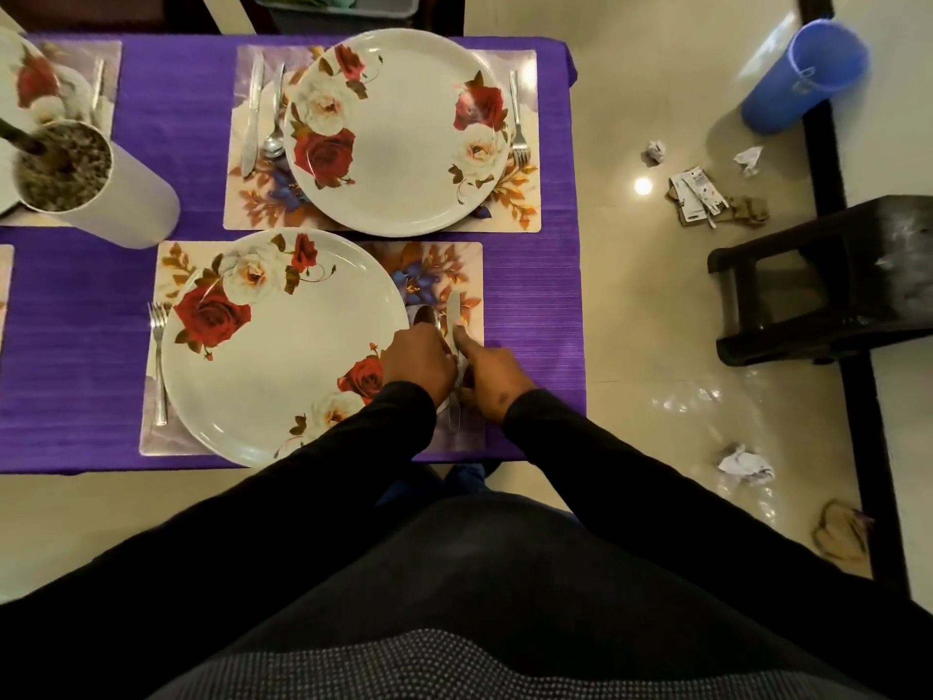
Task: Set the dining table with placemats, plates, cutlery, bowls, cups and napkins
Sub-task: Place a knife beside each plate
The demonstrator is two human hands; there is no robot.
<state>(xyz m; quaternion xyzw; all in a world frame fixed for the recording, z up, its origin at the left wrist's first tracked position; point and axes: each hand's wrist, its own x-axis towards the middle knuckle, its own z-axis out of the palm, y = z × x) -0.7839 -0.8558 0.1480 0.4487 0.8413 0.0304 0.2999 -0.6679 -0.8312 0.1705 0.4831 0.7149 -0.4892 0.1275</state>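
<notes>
- Beside the near plate (272, 346), on the right strip of the floral placemat (454, 275), I have both hands down on the cutlery.
- My left hand (421, 363) curls its fingers (444, 346) round the spoon (426, 315); the bowl of the spoon pokes out just beside the plate rim.
- My right hand (492, 378) grips the table knife (454, 308) low on the handle, thumb laid along the blade, which points away from me.
- Risk, as I judge it: spoon and knife lie close together, so nudging one could knock the other crooked or clink it against the plate.
- Also, the placemat looks glossy and slick; pressing sideways might slide it on the ribbed purple cloth of the counter (535, 315), which ends near my right wrist.
- Plates are round, smooth, glazed white with red and cream roses; the cutlery is polished steel.
- A fork (159, 361) lies left of the near plate; the far plate (399, 131) already has its knife, spoon and fork.
- No bowls, cups or napkins at these two places yet.
</notes>
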